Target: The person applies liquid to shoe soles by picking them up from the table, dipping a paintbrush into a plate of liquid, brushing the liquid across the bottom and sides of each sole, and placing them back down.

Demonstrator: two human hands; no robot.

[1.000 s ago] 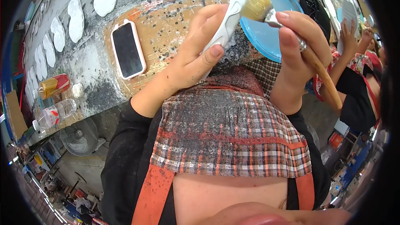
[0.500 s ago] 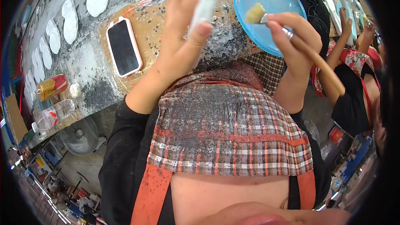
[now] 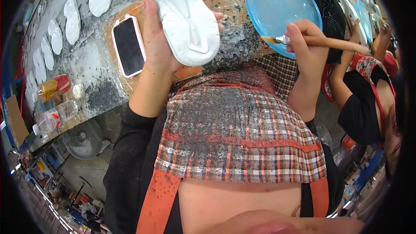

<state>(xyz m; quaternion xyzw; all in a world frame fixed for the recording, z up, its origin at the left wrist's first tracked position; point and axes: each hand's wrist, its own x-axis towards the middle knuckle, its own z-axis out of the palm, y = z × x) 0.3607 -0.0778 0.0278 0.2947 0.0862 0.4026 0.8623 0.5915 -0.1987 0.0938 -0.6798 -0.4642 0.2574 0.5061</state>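
Note:
My left hand (image 3: 160,45) grips a white shoe sole (image 3: 190,21) from beneath, its fingertips curling over the far edge. The sole's patterned underside, with a long recess down its middle, is turned towards me. A wooden-handled brush (image 3: 333,43) is pinched in my right hand (image 3: 307,52), its bristles pointing left over the near rim of a blue dish (image 3: 250,19). Pale liquid covers the bottom of this dish. Sole and brush are apart.
More white soles (image 3: 72,21) lie in a row along the left of the stained worktable (image 3: 97,67). A phone in a pink case (image 3: 129,47), a clear bottle (image 3: 56,118) and a yellow-red packet (image 3: 54,89) rest nearby. Another person's arm (image 3: 344,78) works at the right.
The sole has turned from edge-on to showing its underside, and moved left and nearer with my left hand. The brush has swung to nearly level, its bristles now by the dish's near rim.

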